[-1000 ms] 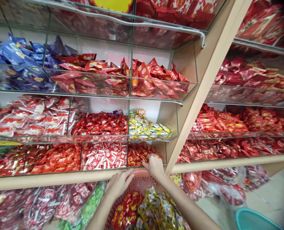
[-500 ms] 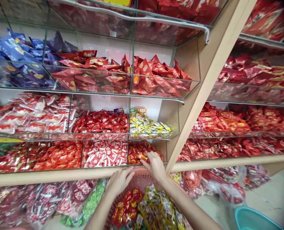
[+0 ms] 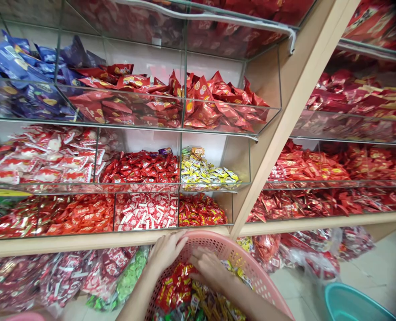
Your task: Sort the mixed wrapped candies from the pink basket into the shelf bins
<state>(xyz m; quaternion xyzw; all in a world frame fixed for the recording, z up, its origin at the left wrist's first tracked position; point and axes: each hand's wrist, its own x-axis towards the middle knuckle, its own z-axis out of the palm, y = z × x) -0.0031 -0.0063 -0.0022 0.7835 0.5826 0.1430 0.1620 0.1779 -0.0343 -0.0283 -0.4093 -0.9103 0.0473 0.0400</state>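
A pink perforated plastic basket (image 3: 267, 278) stands against the shelf front. Wrapped over its left rim is my left hand (image 3: 166, 250). Inside the basket, my right hand (image 3: 206, 265) hovers low over the sweets; its fingers look bent but are blurred, and whatever they hold is hidden. Red-wrapped candies (image 3: 176, 287) fill the basket's left side. Yellow-wrapped candies (image 3: 214, 303) lie in the middle, partly covered by my right forearm. Just beyond the rim, a bottom bin holds more red-and-yellow wrapped candies (image 3: 202, 211).
Glass-fronted shelves (image 3: 218, 131) hold red, blue and white packets. A wooden post (image 3: 284, 129) slants up on the right. Bagged sweets (image 3: 64, 278) lie beneath the wooden ledge (image 3: 84, 244). A teal tub (image 3: 354, 303) stands on the floor at the lower right.
My right hand has moved from the bin of red candies down into the basket. My left hand stays at the rim. The view has shifted slightly.
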